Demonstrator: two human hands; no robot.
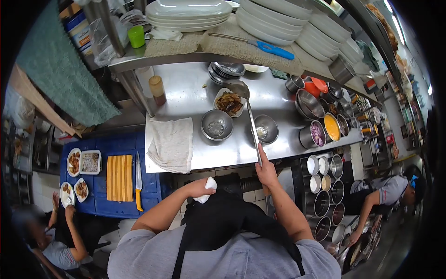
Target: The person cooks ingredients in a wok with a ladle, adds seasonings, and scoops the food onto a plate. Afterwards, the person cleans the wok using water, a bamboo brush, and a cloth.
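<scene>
My right hand point(266, 172) is wrapped around the long handle of a metal ladle point(253, 124). The ladle's head reaches over the steel counter to the far rim of a white bowl of brown cooked food point(229, 103). Bunched in my left hand point(197, 187), in front of my apron, is a white cloth point(204, 193). Two steel bowls stand nearer to me: one point(217, 125) left of the ladle handle, another point(266, 129) just right of it, each with a little in the bottom.
A folded towel point(170, 143) lies at the counter's left, behind it a sauce bottle point(157, 88). Containers of chopped onion point(318, 134) and yellow liquid point(331, 126) stand right. Plates point(188, 14) fill the overhead shelf. A knife point(138, 179) lies beside a cutting board point(119, 178). Co-workers flank me.
</scene>
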